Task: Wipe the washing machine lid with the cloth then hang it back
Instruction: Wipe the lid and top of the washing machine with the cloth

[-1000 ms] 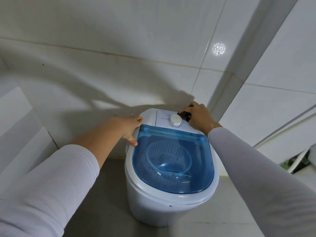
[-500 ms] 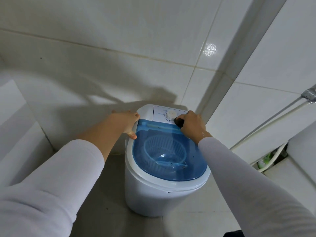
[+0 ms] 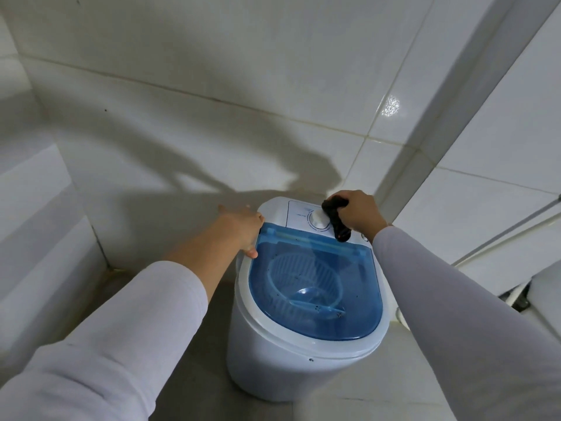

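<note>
A small white washing machine (image 3: 273, 366) stands on the floor in a tiled corner. Its translucent blue lid (image 3: 361, 317) is closed, and a basket shows through it. My right hand (image 3: 359, 212) grips a dark bunched cloth (image 3: 337, 220) over the white control panel, next to the round white dial (image 3: 318, 221); the cloth's lower end hangs to the lid's back edge. My left hand (image 3: 239, 227) holds the machine's back left rim, thumb on the rim beside the lid, fingers over the outer side and mostly hidden.
White tiled walls (image 3: 212, 132) close in behind and on both sides. A white pipe (image 3: 510, 229) runs diagonally along the right wall. A white fixture (image 3: 546, 287) sits at the right edge. Grey floor (image 3: 212, 344) surrounds the machine.
My right hand has lifted with the cloth from the lid's back edge, so more of the dark cloth now shows beside the dial. My left hand stays on the rim.
</note>
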The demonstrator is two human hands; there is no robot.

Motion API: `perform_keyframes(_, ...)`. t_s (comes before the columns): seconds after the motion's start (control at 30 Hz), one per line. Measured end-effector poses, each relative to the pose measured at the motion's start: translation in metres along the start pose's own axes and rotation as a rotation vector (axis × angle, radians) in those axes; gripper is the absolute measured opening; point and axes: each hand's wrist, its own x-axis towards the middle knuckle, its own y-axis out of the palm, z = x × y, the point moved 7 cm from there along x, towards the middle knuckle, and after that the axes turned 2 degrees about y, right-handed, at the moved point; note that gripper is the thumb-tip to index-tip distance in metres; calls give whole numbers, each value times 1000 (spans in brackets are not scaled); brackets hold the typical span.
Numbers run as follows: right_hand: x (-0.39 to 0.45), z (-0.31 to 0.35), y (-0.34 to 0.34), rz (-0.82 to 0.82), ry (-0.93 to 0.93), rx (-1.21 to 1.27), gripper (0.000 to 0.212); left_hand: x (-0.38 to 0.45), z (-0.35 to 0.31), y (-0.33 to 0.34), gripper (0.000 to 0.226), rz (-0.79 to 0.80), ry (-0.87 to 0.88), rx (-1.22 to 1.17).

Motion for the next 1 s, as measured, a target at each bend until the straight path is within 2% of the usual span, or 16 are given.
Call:
perform_keyframes(0.17,9,6,16,35,-30,-130,45,5,4,4,93,24,12,-48)
perform_keyframes(0.57,4,20,24,68,-294,-394,46,-3,-1,-3,90,26,17,16)
perform_keyframes(0.87,-6,17,23,93,-369,-430,48,-11,-3,-4,91,19,-19,45)
perform_keyframes(1.0,-14,15,18,173,-379,-471,41,-15,-2,-2,85,-16,-55,25)
